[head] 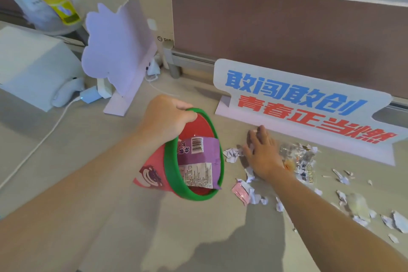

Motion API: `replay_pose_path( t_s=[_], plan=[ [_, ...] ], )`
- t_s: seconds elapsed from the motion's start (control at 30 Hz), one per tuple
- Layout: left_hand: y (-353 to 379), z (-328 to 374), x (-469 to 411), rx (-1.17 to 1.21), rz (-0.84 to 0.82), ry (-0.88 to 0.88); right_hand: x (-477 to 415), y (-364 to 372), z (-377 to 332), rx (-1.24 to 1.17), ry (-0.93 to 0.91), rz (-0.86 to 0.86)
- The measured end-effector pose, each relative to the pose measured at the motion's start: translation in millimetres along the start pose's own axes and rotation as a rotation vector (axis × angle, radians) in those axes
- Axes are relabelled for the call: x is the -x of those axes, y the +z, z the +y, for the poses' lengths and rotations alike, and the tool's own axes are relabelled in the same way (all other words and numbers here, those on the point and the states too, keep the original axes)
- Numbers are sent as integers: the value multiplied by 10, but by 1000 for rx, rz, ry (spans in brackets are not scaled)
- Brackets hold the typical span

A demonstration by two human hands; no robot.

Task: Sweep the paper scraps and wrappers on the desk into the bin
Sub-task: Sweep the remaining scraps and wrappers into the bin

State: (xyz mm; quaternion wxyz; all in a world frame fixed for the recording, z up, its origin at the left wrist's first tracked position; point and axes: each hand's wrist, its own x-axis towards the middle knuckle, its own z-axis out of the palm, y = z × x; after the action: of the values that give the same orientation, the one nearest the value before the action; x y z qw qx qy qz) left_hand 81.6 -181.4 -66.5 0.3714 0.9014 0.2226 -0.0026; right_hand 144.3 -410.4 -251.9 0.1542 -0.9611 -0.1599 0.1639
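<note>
With one purple wrapper (199, 161) already in the tilted bin (194, 194), which the left hand (167, 117) clamps by its rim, the right hand (262, 154) lies flat and spread among scraps (344, 201) mostly left on the table (110, 227).

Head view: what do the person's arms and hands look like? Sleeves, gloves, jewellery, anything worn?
Both arms are bare along all of the forearm that shows; no sleeve edge is in view. The left hand and right hand wear no gloves. No watch, band or ring shows, and no markings or cables.
</note>
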Motion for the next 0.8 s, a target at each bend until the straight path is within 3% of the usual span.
replay_pose_path(
  t_s=[0.13, 0.3, 0.43, 0.57, 0.67, 0.73, 0.8],
  plan=[
    [-21, -12, -20, 34, -11, -3, 371, 56, -128, 32, -183, -66],
    [-47, -41, -53, 44, -23, 6, 332, -33, -371, -171, -111, 82],
    [-69, -69, -54, 85, -9, -16, 247, 94, -591, -22, -211, -130],
    [-90, -65, 0, 94, -37, -9, 562, 287, -450, 104, -270, -163],
    [-106, -45, 12, 71, -46, 6, 895, 228, -287, 47, -305, -10],
    [-104, -41, 14, 80, -47, 10, 1120, 247, -201, -32, -158, 186],
    [-98, -40, 31, 91, -43, 4, 1295, 325, -188, -67, 35, 240]
  ],
)
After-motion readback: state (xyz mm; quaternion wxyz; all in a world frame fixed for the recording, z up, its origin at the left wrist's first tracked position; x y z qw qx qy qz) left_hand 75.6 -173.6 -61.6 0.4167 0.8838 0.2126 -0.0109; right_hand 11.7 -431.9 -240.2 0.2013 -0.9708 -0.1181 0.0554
